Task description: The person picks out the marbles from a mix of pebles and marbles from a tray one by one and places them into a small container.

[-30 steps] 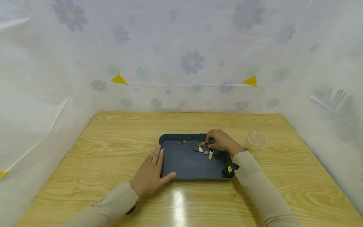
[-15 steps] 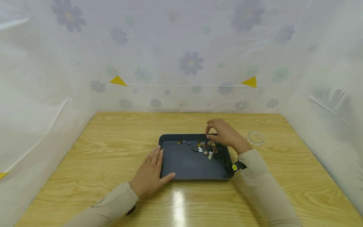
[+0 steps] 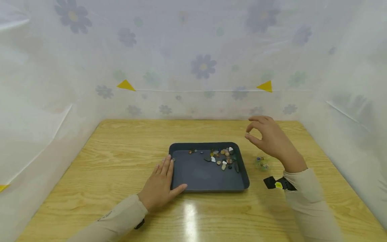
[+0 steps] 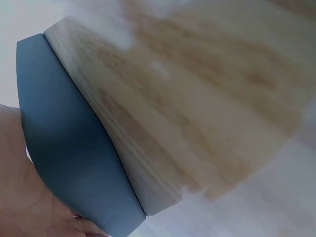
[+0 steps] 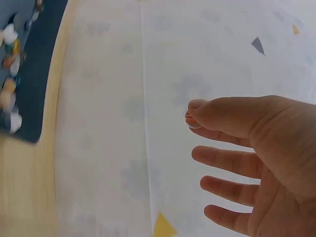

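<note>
Lifting away from the tray (image 3: 208,189) over the last second: right hand (image 3: 272,143) no longer down among the loose stones (image 3: 224,158) at the tray's far right corner, now raised in the air to the right of the tray. Hovers over, or just far of, the glass jar (image 3: 262,163) that stands on the table (image 3: 121,151) just right of the tray; cannot tell exactly from the head view.

Pinching one small reddish stone (image 5: 190,120) between thumb and forefinger tip, as seen in the right wrist view. Remaining three fingers (image 5: 227,163) spread and loosely extended below the pinch, holding nothing.

Shows a few coloured stones already at the jar's bottom, and a scatter of a dozen or so left in the tray's far half. Judging from that, looks like one more stone taken out of the tray and brought across to the jar, not yet let go, with plenty left in the tray.

Staying put on the other side: left hand (image 3: 160,186) flat on the table, palm down, fingers straight and together along the tray's left rim, thumb against the near left corner, same as a second ago. Tray itself unmoved, apparently steadied by that hand. In the left wrist view only the tray's outer wall and the wood grain beside it.
</note>
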`<state>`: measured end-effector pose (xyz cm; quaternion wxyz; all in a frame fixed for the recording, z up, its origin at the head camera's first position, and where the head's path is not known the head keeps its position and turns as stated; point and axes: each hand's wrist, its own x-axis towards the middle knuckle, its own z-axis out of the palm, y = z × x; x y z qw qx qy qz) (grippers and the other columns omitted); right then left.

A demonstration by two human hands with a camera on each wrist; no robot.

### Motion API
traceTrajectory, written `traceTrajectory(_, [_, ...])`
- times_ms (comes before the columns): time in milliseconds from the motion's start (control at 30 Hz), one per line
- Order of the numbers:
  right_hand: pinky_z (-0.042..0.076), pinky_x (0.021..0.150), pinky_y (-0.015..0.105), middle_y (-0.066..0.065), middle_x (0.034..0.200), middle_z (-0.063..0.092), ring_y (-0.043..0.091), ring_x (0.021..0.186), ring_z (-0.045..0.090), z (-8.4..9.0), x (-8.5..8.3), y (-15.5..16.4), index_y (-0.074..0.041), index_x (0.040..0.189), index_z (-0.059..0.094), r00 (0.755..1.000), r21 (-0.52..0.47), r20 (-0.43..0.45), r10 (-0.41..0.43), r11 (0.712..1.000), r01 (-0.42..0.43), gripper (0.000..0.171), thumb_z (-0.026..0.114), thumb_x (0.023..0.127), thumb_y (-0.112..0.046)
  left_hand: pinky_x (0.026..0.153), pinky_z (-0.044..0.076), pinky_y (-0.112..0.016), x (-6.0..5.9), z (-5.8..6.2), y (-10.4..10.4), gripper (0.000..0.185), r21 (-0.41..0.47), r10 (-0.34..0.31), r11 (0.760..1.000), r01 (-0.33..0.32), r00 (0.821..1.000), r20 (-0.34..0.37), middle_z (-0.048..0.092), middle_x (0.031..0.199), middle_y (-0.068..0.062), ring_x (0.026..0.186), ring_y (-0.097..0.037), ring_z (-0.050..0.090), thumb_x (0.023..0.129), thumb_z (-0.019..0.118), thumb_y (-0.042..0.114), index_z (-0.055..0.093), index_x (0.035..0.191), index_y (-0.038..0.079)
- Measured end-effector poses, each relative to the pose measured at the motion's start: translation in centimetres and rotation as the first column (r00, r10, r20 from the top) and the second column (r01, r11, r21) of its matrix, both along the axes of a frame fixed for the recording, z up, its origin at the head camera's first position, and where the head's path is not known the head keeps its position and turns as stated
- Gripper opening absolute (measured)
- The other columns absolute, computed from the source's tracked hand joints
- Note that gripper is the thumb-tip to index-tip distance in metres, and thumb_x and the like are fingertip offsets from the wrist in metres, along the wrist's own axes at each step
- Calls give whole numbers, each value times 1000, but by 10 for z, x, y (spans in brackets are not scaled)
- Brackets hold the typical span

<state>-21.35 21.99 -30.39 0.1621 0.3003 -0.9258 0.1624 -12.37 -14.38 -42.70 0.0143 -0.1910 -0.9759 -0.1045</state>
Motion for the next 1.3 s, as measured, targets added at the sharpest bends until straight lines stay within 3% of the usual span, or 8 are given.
traceTrajectory(200, [33, 97, 62, 26, 129, 53, 47, 121, 41, -8, 8, 37, -7, 89, 66, 995, 31, 4, -96, 995, 96, 9, 72, 86, -13, 115, 19, -53, 2, -2, 0, 98, 4, 7, 1000, -7, 1000, 7, 8, 158, -24, 145, -39, 12, 91, 34, 71, 18, 150, -5])
traceTrajectory(500, [32, 95, 64, 30, 125, 54, 51, 116, 43, -25, 15, 68, -7, 84, 67, 991, 27, 24, -128, 991, 127, 7, 71, 87, -13, 115, 19, -53, 2, -3, 0, 97, 0, 12, 1000, -12, 1000, -3, 9, 158, -24, 145, -39, 13, 92, 34, 70, 18, 150, -6])
traceTrajectory(1300, [31, 94, 65, 32, 128, 51, 53, 117, 41, -41, 18, 77, -3, 92, 68, 987, 10, 108, -117, 993, 116, 18, 61, 96, -19, 116, 18, -52, 0, -6, 0, 97, -3, 3, 1000, -3, 1000, -14, 8, 158, -23, 145, -38, 13, 92, 33, 71, 19, 150, -6])
